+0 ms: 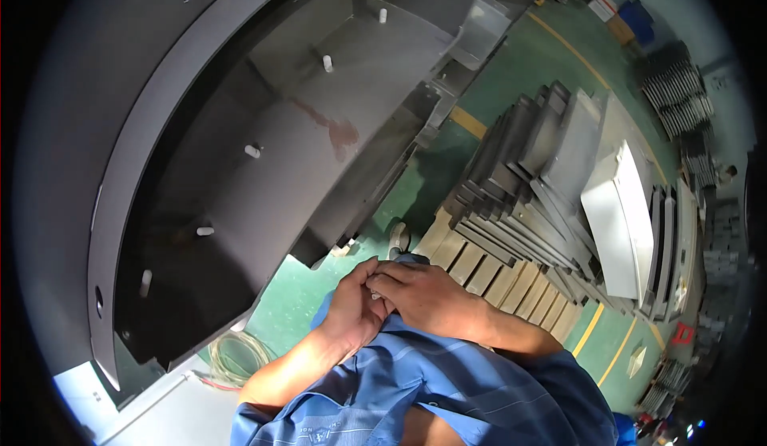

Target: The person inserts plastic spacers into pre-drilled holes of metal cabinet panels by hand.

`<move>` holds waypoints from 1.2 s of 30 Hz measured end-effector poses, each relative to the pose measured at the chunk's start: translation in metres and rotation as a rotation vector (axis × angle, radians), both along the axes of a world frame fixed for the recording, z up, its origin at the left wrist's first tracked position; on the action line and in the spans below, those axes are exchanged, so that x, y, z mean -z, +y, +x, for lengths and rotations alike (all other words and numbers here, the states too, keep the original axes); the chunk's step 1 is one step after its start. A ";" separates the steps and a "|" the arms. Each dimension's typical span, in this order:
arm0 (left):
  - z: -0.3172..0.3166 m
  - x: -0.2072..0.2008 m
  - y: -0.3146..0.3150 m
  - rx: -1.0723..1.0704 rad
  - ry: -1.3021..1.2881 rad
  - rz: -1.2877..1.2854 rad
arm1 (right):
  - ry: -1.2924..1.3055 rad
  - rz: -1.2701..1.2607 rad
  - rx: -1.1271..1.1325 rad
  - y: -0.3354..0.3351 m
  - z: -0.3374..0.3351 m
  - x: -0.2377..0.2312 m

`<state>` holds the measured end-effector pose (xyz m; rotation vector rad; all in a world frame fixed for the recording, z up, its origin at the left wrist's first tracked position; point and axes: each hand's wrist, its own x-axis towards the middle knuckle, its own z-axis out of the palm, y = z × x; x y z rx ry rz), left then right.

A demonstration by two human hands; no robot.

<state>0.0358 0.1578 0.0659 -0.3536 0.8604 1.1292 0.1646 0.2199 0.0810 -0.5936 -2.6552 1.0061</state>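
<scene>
My left hand (351, 306) is cupped in front of my body, its palm turned up and its fingers curled. Over it bends my right hand (427, 292), its fingers closing down into the left palm. Between them shows a bit of a small white piece (375, 295); its kind is hidden by the fingers. To the left stands a big dark grey metal housing (280, 182). Several short white pegs (252, 151) stick out in a row along its inner face. Neither hand touches the housing.
Stacked grey metal panels (519, 198) stand on a wooden pallet (519, 290) at the right, a bright white panel (619, 214) among them. A coiled hose (238, 356) lies on the green floor at lower left. A shoe (399, 238) shows beyond my hands.
</scene>
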 end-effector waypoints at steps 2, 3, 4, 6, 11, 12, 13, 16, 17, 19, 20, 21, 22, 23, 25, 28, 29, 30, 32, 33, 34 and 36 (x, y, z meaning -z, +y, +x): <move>-0.004 0.002 -0.016 -0.033 -0.076 0.079 | 0.032 0.028 0.049 -0.020 -0.002 -0.001; -0.006 0.003 -0.026 -0.019 -0.073 0.086 | 0.058 0.047 0.082 -0.031 -0.003 -0.002; -0.006 0.006 -0.039 -0.012 -0.065 0.084 | 0.059 0.053 0.089 -0.043 -0.003 -0.002; -0.008 0.010 -0.062 -0.003 -0.057 0.082 | 0.028 0.010 0.150 -0.070 -0.005 0.001; -0.015 0.003 -0.106 0.038 -0.016 0.118 | 0.174 -0.024 0.277 -0.118 -0.009 0.008; -0.017 0.005 -0.112 0.061 -0.007 0.120 | 0.170 -0.028 0.301 -0.125 -0.009 0.011; -0.017 0.014 -0.118 0.085 0.004 0.124 | 0.176 -0.029 0.330 -0.132 -0.007 0.012; -0.023 0.020 -0.127 0.148 0.015 0.111 | 0.204 -0.034 0.408 -0.147 -0.006 0.018; -0.021 0.012 -0.126 0.148 0.085 0.041 | 0.156 -0.092 0.397 -0.150 -0.006 0.020; -0.026 0.018 -0.133 0.165 0.146 -0.025 | 0.097 -0.175 0.371 -0.159 -0.009 0.027; -0.027 0.024 -0.135 0.173 0.164 -0.067 | 0.086 -0.194 0.347 -0.161 -0.009 0.034; -0.027 0.031 -0.137 0.213 0.151 -0.079 | 0.044 -0.205 0.330 -0.160 -0.008 0.032; -0.028 0.038 -0.138 0.240 0.154 -0.089 | 0.041 -0.221 0.352 -0.161 -0.007 0.038; -0.029 0.043 -0.137 0.261 0.161 -0.099 | -0.020 -0.230 0.335 -0.163 -0.006 0.048; -0.024 0.056 -0.134 0.249 0.116 -0.148 | -0.168 -0.294 0.246 -0.160 -0.002 0.062; -0.033 0.080 -0.140 0.196 -0.075 -0.079 | 0.025 -0.303 0.222 -0.146 -0.003 0.063; -0.027 0.075 -0.133 0.196 0.075 -0.171 | 0.041 -0.356 0.230 -0.140 -0.004 0.063; -0.021 0.074 -0.126 0.197 0.225 -0.261 | 0.056 -0.408 0.238 -0.132 -0.006 0.066; -0.018 0.090 -0.119 0.169 0.243 -0.212 | 0.064 -0.675 0.275 -0.108 -0.001 0.066; -0.018 0.102 -0.118 0.191 0.215 -0.229 | 0.058 -0.701 0.326 -0.101 0.003 0.075; -0.017 0.115 -0.112 0.211 0.184 -0.240 | 0.051 -0.721 0.375 -0.091 0.009 0.090; -0.002 0.130 -0.092 0.210 0.146 -0.177 | 0.075 -0.756 0.493 -0.071 0.022 0.118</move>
